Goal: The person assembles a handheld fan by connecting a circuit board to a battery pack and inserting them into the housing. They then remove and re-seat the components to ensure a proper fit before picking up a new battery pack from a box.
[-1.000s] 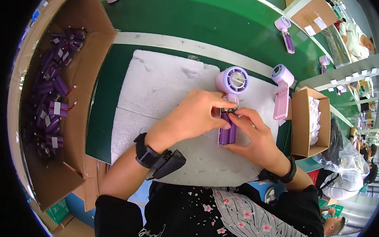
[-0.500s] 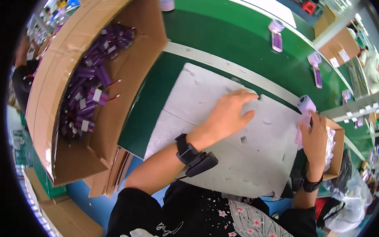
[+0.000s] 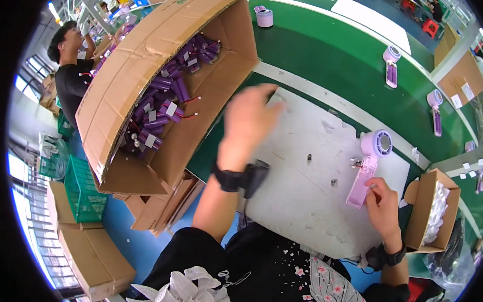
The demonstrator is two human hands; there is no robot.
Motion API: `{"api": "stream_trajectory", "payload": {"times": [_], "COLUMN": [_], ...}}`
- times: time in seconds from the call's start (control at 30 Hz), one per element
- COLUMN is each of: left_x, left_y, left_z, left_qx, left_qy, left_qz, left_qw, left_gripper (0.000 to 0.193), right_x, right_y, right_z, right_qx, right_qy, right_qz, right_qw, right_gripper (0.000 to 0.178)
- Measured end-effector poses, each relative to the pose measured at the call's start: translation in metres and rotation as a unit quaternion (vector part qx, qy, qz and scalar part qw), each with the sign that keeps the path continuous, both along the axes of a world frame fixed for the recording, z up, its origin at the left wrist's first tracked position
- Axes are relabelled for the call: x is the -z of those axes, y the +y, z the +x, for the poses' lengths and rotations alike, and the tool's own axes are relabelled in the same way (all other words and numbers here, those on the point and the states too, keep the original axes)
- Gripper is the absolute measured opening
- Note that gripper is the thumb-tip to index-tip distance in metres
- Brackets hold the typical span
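A lilac handheld fan (image 3: 363,185) lies on the grey-white mat (image 3: 290,186), its round head away from me. Its handle shows small parts and wires near the neck. My right hand (image 3: 383,205) pinches the lower end of the handle between thumb and fingers. Blurred by motion, my left hand (image 3: 249,121) hovers over the mat's far left corner, thumb and fingers apart, holding nothing that I can see. Left of it, a large tilted cardboard box (image 3: 158,58) holds many purple battery packs (image 3: 157,103) with red wire leads.
On the green conveyor (image 3: 312,42) beyond the mat stand several lilac fans (image 3: 391,66). A small carton (image 3: 432,211) with white pieces is at the right. Green crates (image 3: 83,191) and stacked cartons (image 3: 96,257) fill the left floor. A person (image 3: 71,72) stands behind the big box.
My right hand has brought the fan from the mat's right edge onto the mat. My left hand has swung left toward the big box. The whole view has shifted left.
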State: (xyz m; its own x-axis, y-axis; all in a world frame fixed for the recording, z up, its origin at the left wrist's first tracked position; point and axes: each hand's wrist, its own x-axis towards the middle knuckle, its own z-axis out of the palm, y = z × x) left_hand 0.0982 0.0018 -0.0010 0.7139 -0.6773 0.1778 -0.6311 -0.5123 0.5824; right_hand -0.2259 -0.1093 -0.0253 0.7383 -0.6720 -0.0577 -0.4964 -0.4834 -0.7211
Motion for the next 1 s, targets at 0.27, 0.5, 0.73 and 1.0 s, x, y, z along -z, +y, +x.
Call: {"api": "stream_trajectory", "payload": {"times": [0.27,0.5,0.73,1.0], "left_x": [0.030,0.014,-0.068,-0.043], "left_y": [0.151,0.152,0.074,0.005], "left_z": [0.110,0.119,-0.042,-0.118], "left_qx": [-0.202,-0.157,0.195,0.472], "left_qy": [0.021,0.039,0.188,0.294], "left_qz": [0.150,-0.009,-0.131,-0.026], "left_qw": [0.968,0.987,0.954,0.830], "left_gripper": [0.039,0.016,0.011,0.022], "right_x": [0.013,0.008,0.000,0.012], "right_y": [0.009,0.013,0.018,0.016], "right_z": [0.013,0.006,0.016,0.003], "right_qx": [-0.029,-0.017,-0.027,-0.158], "right_qy": [-0.073,-0.113,-0.268,-0.242], "right_qz": [-0.007,-0.031,-0.335,-0.255], "right_qw": [0.997,0.993,0.903,0.923], "right_gripper": [0.012,0.020,0.055,0.031]}}
